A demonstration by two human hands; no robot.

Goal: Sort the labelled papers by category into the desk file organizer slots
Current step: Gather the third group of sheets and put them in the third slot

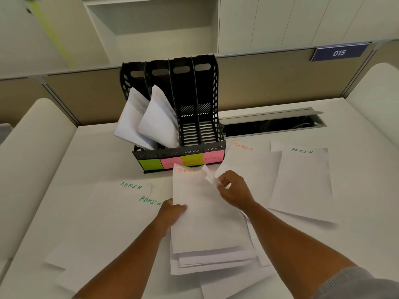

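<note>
Pretty dim and flat overall, soft indoor light from above with a yellowish cast. Faint soft shadows under the papers (302,182) at right. No real glare. Heavy wide-angle bending at the edges, plus smeary blur in the upper left and softish sticky-note lettering.

white desk (64,160) sitting in cubicle | beige partition (259,83) backing it | blue 015 sign (339,52) hanging | cabinet shelves (151,22) standing behind

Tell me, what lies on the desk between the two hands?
In the head view, a stack of white papers topped by a sheet marked FINANCE. The left hand holds its left edge and the right hand pinches its upper right corner.
</note>
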